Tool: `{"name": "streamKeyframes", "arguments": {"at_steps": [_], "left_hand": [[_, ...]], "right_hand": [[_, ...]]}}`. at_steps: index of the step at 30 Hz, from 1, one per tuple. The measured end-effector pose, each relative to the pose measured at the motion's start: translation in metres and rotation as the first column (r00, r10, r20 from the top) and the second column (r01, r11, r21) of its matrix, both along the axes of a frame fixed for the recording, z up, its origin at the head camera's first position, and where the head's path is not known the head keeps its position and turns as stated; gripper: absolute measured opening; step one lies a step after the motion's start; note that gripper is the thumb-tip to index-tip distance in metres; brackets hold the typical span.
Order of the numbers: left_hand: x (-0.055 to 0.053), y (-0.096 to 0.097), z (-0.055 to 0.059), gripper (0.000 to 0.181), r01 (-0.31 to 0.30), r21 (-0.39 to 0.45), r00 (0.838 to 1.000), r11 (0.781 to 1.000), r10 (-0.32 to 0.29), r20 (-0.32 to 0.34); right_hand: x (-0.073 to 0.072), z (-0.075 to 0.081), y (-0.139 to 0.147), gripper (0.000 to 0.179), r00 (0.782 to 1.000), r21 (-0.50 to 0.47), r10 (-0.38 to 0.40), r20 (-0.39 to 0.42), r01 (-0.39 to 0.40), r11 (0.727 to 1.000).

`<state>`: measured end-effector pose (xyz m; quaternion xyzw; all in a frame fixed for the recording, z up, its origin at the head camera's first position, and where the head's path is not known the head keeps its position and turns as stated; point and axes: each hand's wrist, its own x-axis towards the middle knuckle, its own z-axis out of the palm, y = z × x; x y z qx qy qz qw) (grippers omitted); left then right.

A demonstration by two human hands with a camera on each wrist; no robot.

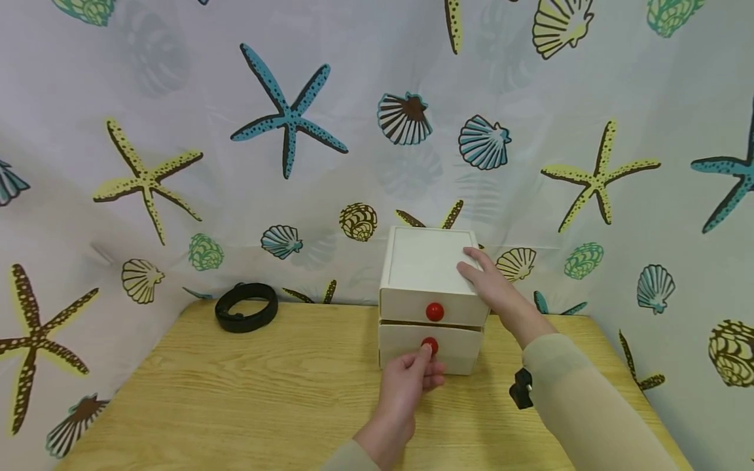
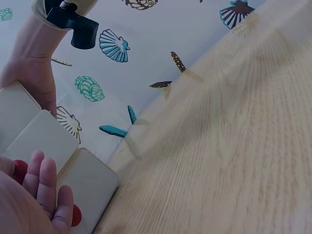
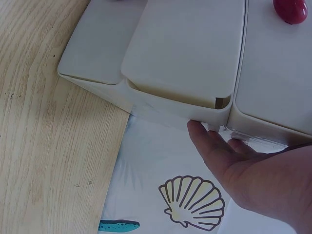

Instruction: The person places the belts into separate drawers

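A small white drawer unit (image 1: 432,258) with red round knobs stands at the back of the table. My left hand (image 1: 406,386) pinches the knob (image 1: 430,343) of its middle drawer between thumb and fingers. In the right wrist view the middle drawer (image 3: 185,48) sticks out slightly past the drawers beside it. The lowest drawer's knob (image 2: 76,216) shows behind my left little finger. My right hand (image 1: 495,281) rests on the unit's top right edge, its fingers fairly straight. Against the unit's side press more right fingers (image 3: 209,146).
A black ring-shaped band (image 1: 246,307) lies at the table's back left. Behind the wooden table (image 1: 283,379) hangs a white curtain (image 1: 353,176) printed with starfish and shells. A black device (image 1: 521,389) is at my right wrist.
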<state>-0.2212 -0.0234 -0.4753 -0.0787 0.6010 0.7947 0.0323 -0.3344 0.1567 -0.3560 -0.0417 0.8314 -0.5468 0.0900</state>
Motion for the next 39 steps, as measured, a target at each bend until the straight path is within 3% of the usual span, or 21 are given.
{"name": "streamKeyframes", "arguments": {"at_steps": [12, 39], "left_hand": [[-0.008, 0.004, -0.002, 0.041, -0.026, -0.006, 1.000, 1.000, 0.026, -0.007], [-0.012, 0.003, -0.004, 0.041, -0.027, 0.008, 0.999, 1.000, 0.027, -0.037]], "right_hand": [[0.002, 0.001, -0.001, 0.069, 1.000, 0.000, -0.008, 0.010, 0.008, 1.000], [0.004, 0.003, -0.003, 0.070, 1.000, 0.010, -0.002, 0.015, 0.002, 1.000]]}}
